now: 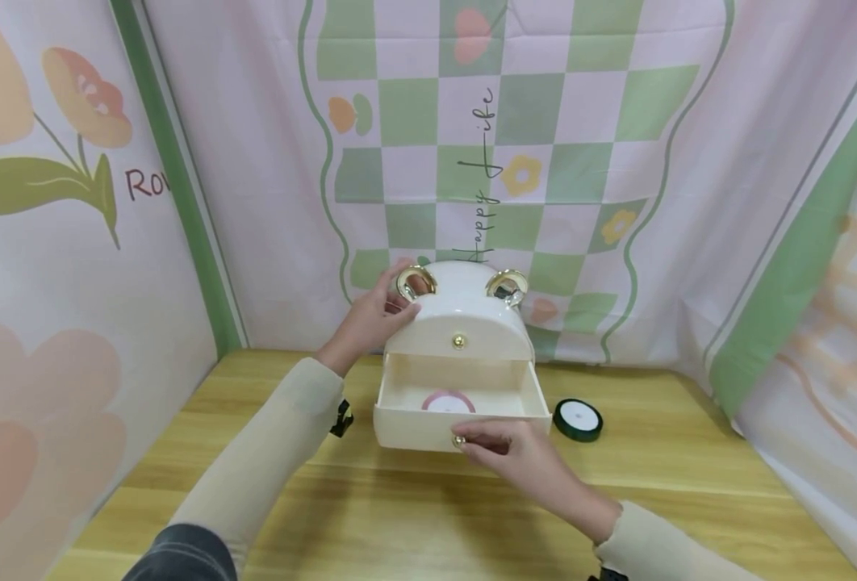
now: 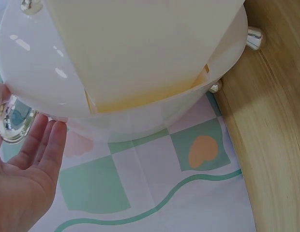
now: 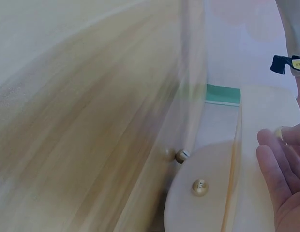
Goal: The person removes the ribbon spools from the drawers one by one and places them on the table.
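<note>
A white rounded box (image 1: 465, 303) with two gold ring-shaped ears stands on the table, its lower drawer (image 1: 414, 429) pulled out. Inside the drawer lies a pink-rimmed spool (image 1: 449, 402). My left hand (image 1: 374, 319) grips the box at its left ear (image 1: 403, 280), thumb in front and fingers behind; the left wrist view shows this hand (image 2: 29, 179) around the shiny ear (image 2: 17, 121). With thumb and fingers, my right hand (image 1: 519, 460) pinches the drawer's gold knob (image 1: 459, 440). That hand (image 3: 285, 179) is at the drawer front (image 3: 256, 145) in the right wrist view.
A dark green spool (image 1: 578, 420) with a white centre lies on the wooden table (image 1: 661, 452), right of the drawer. Behind the box hangs a checked green and white cloth (image 1: 472, 113). More printed cloth (image 1: 73, 266) borders the table on both sides.
</note>
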Demonstrator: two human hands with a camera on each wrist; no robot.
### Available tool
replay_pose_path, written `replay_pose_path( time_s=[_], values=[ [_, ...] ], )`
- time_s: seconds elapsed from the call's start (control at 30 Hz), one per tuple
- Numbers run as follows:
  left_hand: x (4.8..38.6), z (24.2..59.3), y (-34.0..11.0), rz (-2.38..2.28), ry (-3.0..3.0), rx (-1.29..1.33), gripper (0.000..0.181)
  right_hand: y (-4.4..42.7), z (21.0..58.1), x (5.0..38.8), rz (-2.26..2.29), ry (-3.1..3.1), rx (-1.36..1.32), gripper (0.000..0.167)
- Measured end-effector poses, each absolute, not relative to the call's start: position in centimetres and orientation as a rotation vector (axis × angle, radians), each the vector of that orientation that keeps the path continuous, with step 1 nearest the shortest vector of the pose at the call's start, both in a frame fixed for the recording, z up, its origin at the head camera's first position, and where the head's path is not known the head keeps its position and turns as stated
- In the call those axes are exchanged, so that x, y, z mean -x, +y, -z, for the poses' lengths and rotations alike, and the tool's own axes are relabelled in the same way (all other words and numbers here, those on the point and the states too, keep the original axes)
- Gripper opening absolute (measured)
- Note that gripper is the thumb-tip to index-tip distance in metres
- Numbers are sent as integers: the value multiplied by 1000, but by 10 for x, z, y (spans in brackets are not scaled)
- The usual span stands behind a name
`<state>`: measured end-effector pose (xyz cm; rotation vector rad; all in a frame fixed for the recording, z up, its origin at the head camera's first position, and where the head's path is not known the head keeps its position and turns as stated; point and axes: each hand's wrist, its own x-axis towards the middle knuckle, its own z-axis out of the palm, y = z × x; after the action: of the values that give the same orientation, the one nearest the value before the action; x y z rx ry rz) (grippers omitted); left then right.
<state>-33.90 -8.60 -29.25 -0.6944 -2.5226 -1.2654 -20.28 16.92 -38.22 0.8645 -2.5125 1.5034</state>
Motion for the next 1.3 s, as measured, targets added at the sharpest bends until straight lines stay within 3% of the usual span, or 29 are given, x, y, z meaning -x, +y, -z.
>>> replay_pose_path(
  time_s=[0.9, 1.3],
  values=[
    [339, 293, -86, 1255, -2521, 706, 73, 169, 384, 176, -1589, -2529, -847, 21],
    [337, 292, -85, 1266, -2524, 703, 73, 172, 381, 175, -1386, -2497, -992, 22]
  ],
)
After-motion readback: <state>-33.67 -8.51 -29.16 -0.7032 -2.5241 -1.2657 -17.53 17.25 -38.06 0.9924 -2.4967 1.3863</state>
